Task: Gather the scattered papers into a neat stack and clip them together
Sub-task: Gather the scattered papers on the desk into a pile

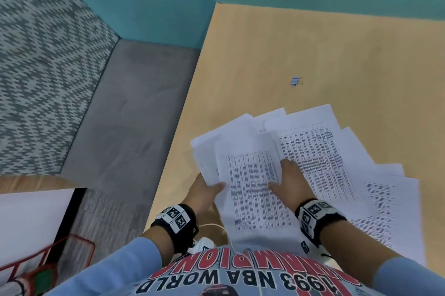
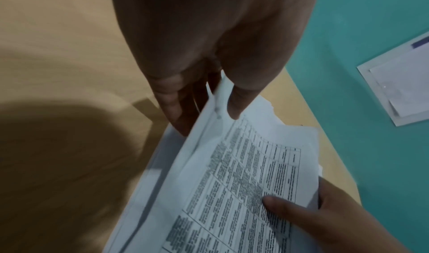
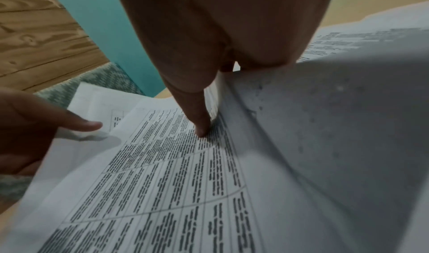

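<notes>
Tan table [image 1: 265, 54] bears a binder clip [image 1: 296, 81] beyond papers [image 1: 252, 187] pinched in both hands' fingers [image 2: 234, 102].

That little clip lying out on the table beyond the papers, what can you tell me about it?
The binder clip is small, with a pale blue or lavender body and thin dark wire handles sticking out to its right. It lies alone on the bare tan table, past the far edge of the spread papers, touching none of them. Neither hand reaches it: the left hand and right hand are both on the sheets. It is too small to tell more.
</notes>
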Demonstrator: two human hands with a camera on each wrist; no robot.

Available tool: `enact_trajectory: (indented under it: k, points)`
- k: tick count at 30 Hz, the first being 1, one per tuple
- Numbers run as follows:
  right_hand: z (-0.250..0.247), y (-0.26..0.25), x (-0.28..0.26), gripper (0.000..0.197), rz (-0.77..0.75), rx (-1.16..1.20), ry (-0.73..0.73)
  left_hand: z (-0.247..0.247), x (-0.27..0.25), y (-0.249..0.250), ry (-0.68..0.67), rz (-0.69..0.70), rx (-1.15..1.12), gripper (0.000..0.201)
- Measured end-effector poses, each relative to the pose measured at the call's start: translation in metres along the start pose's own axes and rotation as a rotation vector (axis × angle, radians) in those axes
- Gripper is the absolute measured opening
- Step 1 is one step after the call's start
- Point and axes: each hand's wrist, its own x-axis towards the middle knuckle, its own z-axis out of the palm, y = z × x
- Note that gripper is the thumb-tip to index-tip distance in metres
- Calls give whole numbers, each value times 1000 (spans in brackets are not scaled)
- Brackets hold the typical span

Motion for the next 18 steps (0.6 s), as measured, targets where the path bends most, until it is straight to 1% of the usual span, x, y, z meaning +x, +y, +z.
enact_trajectory:
  k: [1, 4, 5, 6, 7, 8, 9, 10, 11, 12, 13, 14, 15, 18]
  points:
    - [-1, -3, 0, 69, 7, 32, -32, 0, 2, -1, 1, -1, 25, 57]
    - [0, -6, 2, 85, -6, 84, -188, 0, 9, -6, 31, -38, 81, 65]
    - [0, -4, 4, 89, -21, 74, -229, -3, 19, -16, 56, -64, 118, 71]
    - [0, -2, 6, 89, -38, 64, -240, -3, 19, -14, 77, -92, 165, 79]
    - [-2, 2, 7, 86, -45, 60, -208, -6, 23, -16, 91, -114, 197, 84]
    - [-8, 7, 9, 82, -36, 60, -110, -10, 23, -12, 107, -120, 229, 83]
    - [-16, 15, 13, 78, -14, 55, 36, -12, 20, -5, 120, -115, 255, 73]
    - [-25, 26, 18, 78, 26, 28, 191, -15, 18, 0, 128, -111, 275, 60]
    - [-36, 38, 22, 84, 96, -18, 308, -19, 18, 4, 135, -97, 283, 46]
    - [-47, 51, 26, 95, 199, -63, 367, -24, 17, 9, 130, -87, 298, 36]
    - [-57, 63, 28, 109, 308, -97, 373, -28, 16, 14, 124, -73, 315, 27]
    - [-63, 74, 30, 121, 392, -113, 342, -33, 18, 16, 119, -65, 334, 21]
    - [-69, 80, 30, 128, 431, -118, 305, -36, 19, 19, 135, -52, 348, 19]
    - [-72, 84, 33, 133, 410, -108, 278, -42, 27, 21, 203, -2, 423, 19]
